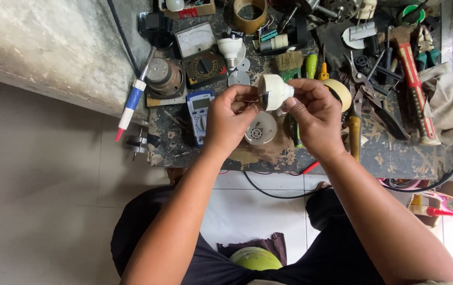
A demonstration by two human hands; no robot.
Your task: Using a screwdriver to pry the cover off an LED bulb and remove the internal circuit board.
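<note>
Here, a white bulb housing (275, 91) is pinched between both hands above the desk (395, 153): the left hand (230, 119) at its nine o'clock side, the right hand (316, 113) at three o'clock, its long axis lying crosswise. Farther off, at twelve o'clock, a second bulb base (230, 50) stands.
</note>
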